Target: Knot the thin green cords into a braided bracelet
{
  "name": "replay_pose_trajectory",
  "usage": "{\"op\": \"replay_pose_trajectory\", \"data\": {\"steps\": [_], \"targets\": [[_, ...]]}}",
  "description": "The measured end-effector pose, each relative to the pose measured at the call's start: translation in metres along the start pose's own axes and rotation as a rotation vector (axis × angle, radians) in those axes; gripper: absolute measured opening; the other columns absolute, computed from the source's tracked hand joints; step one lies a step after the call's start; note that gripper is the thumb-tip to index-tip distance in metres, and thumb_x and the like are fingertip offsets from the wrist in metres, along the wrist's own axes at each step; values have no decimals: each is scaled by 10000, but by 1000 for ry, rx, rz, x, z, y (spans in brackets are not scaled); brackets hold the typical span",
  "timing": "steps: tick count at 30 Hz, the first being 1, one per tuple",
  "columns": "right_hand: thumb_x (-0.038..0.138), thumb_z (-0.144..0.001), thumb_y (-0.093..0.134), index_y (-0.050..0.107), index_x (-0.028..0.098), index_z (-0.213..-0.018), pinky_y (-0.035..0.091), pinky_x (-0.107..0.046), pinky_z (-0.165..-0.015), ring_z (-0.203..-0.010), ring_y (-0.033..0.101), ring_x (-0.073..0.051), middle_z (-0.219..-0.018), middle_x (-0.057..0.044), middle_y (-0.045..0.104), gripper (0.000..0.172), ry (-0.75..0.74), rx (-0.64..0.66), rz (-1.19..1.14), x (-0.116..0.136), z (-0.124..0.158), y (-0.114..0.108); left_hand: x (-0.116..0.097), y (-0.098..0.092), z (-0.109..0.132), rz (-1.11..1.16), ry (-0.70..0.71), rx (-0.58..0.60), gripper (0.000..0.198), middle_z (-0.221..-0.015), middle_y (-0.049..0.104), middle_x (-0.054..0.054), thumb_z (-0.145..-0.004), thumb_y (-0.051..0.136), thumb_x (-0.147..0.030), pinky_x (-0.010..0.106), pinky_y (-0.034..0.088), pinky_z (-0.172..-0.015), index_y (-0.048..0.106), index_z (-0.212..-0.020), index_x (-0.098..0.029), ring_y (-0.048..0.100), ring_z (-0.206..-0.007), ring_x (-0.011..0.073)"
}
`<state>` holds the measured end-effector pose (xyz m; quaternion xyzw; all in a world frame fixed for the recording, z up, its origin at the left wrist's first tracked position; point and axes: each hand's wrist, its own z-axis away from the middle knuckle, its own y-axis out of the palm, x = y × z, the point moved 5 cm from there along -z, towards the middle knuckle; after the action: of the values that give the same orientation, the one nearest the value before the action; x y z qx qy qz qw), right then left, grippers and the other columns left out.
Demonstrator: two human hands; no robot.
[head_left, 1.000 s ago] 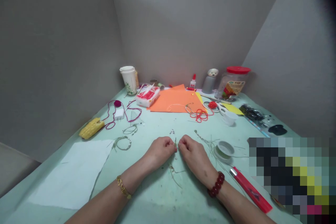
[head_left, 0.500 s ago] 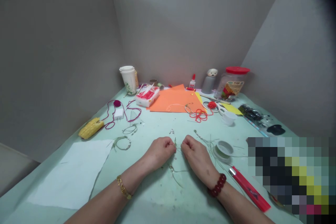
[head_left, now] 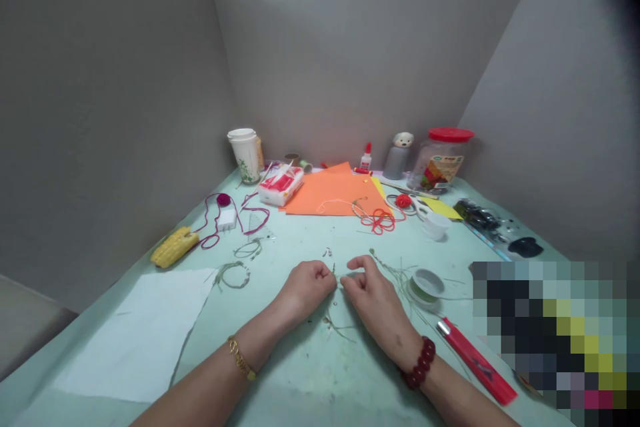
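My left hand (head_left: 306, 288) and my right hand (head_left: 374, 303) meet at the middle of the pale green table (head_left: 295, 373). Both pinch a thin green cord (head_left: 341, 278), though it is hard to see at this size. My right forefinger is raised above it. Loose green strands (head_left: 337, 328) lie just below my hands. A spool of green cord (head_left: 426, 287) sits right of my right hand. Two beaded green cord loops (head_left: 233, 274) (head_left: 249, 249) lie further left. A gold bracelet (head_left: 241, 358) circles my left wrist, and red beads (head_left: 420, 363) circle my right.
A red utility knife (head_left: 475, 361) lies at the lower right, and a white sheet (head_left: 135, 340) at the lower left. Orange paper (head_left: 335, 193), red thread (head_left: 380, 220), scissors (head_left: 420, 208), a tissue pack (head_left: 281, 185) and a red-lidded jar (head_left: 439, 160) stand at the back. Grey walls surround the table.
My right hand has moved closer to my left, and its forefinger has lifted. My left hand has stayed nearly still. The view has shifted slightly.
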<state>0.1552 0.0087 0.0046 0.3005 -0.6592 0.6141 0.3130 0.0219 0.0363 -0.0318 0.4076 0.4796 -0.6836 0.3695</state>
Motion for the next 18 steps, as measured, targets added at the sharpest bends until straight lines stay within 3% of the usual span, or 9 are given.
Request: {"op": "replay_pose_trajectory", "data": {"steps": [3,7,18], "targets": [[223,-752,446,486,195,-738,292,-216,-493,-504,453,-130,-525,38,490,51,-16,45,44,2,3,1,-4,-1,2,-5,-11,-2,163,-532,392,-55,-682,526,-313,195,216,-448,489,-628,-163,299,-488,65],[171,-767,413,489,182,-578,273,-222,-512,-527,443,-124,-537,4,526,204,-102,105,150,5,2,5,-11,-2,4,11,-36,3,139,-499,377,-63,-671,531,-283,191,212,-444,497,-616,-161,283,-462,59],[152,-782,441,678,204,-870,329,-222,-593,-717,593,-150,-785,-39,705,259,-227,157,322,16,5,5,-10,-1,-2,-38,-78,19,262,-452,346,-83,-639,579,-401,183,155,-416,469,-584,-170,239,-406,50]]}}
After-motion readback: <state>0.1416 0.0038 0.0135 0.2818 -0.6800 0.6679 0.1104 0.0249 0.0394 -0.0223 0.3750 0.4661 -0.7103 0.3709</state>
